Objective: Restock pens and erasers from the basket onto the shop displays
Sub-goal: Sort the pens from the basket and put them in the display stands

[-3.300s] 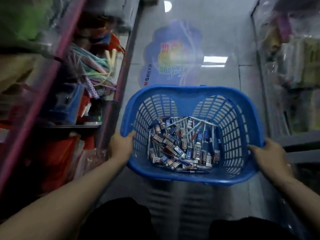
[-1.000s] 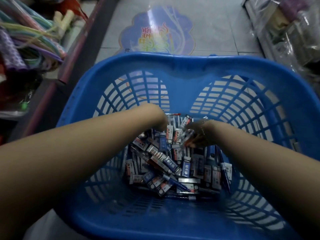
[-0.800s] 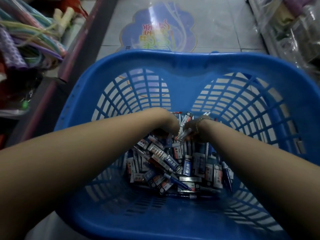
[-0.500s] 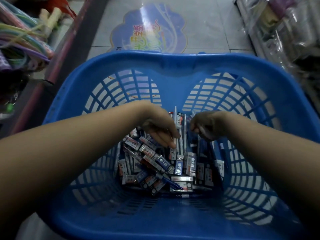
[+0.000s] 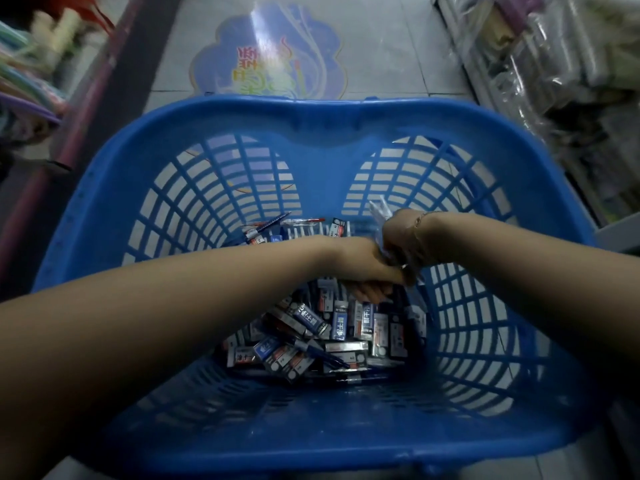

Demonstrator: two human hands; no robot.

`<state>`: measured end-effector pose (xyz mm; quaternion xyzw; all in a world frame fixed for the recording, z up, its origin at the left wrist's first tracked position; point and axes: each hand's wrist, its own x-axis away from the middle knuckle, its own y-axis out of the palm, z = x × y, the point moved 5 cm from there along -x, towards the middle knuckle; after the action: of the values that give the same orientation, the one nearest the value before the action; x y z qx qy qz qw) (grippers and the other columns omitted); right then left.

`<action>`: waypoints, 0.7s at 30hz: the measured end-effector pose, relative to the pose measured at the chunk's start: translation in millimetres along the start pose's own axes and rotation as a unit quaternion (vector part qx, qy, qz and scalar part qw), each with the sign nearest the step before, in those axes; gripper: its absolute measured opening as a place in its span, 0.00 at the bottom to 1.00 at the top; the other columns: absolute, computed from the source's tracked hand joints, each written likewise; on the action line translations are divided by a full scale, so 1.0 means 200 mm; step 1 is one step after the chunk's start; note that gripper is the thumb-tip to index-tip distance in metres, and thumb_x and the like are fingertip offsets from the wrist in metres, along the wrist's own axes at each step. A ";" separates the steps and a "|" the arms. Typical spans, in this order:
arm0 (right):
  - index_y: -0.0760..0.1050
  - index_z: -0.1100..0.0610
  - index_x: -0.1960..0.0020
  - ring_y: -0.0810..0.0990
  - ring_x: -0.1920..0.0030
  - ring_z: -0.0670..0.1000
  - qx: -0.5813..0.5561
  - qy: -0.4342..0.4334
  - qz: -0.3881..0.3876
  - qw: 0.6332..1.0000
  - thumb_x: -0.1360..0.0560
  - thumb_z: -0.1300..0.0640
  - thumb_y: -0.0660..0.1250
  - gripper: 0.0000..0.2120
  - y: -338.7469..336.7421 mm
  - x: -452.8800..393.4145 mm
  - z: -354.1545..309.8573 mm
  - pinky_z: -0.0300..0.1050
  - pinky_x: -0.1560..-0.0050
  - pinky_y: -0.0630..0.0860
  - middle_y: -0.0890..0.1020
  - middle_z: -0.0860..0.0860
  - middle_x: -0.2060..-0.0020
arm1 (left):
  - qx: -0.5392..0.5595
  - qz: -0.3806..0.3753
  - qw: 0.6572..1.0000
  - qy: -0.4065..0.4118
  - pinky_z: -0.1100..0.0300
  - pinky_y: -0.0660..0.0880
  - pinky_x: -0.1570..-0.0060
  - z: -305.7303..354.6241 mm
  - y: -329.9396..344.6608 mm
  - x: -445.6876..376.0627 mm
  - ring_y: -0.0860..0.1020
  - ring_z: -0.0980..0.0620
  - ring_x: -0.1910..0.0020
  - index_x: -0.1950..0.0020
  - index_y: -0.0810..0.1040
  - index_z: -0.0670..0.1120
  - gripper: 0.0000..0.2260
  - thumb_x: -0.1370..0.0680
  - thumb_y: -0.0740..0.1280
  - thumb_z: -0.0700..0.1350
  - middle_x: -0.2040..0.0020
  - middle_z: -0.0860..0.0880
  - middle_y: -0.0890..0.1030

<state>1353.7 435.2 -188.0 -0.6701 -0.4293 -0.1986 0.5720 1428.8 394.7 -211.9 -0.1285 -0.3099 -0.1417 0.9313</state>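
Note:
A blue plastic basket (image 5: 325,112) stands on the floor below me. A heap of small boxed erasers (image 5: 332,323) and loose pens (image 5: 266,225) covers its bottom. My right hand (image 5: 405,244) grips a bundle of clear-wrapped pens (image 5: 380,211) whose ends stick up above the wrist. My left hand (image 5: 363,268) reaches across and touches the right hand. Its fingers curl down onto the heap, and what they hold is hidden.
A shelf with a pink edge (image 5: 83,109) and colourful goods (image 5: 20,98) runs along the left. Plastic-wrapped stock (image 5: 540,57) fills the shelf on the right. A blue sticker (image 5: 273,53) lies on the tiled aisle floor beyond the basket.
Both hands left the basket rim and went into the heap. My right hand has lifted a little with the pens, and my left hand has slid right to meet it.

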 end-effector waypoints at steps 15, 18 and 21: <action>0.48 0.62 0.23 0.65 0.30 0.57 0.206 0.005 0.075 0.976 0.20 0.60 0.57 0.29 -0.05 0.00 0.08 0.45 0.42 0.72 0.50 0.59 0.24 | -0.601 0.126 0.785 0.079 0.50 0.62 0.33 -0.10 -0.04 -0.18 0.62 0.44 0.28 0.24 0.57 0.44 0.30 0.23 0.64 0.43 0.25 0.44 0.61; 0.49 0.62 0.23 0.61 0.28 0.57 0.216 0.010 0.091 0.972 0.20 0.58 0.59 0.30 0.01 -0.03 0.12 0.47 0.37 0.68 0.49 0.60 0.24 | -0.591 0.141 0.788 0.098 0.51 0.64 0.35 -0.09 -0.05 -0.17 0.67 0.44 0.32 0.26 0.62 0.45 0.28 0.25 0.67 0.46 0.29 0.44 0.66; 0.70 0.69 0.36 0.72 0.35 0.60 0.140 0.048 0.060 0.987 0.22 0.58 0.63 0.19 0.02 -0.02 0.16 0.50 0.39 0.69 0.73 0.64 0.35 | -0.583 0.157 0.785 0.138 0.51 0.71 0.41 -0.08 -0.06 -0.15 0.73 0.44 0.41 0.33 0.71 0.47 0.20 0.25 0.68 0.47 0.37 0.45 0.71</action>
<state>1347.9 464.6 -201.4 -0.5974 -0.3841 -0.1343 0.6910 1411.3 383.1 -241.1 -0.6726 -0.0121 -0.1634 0.7217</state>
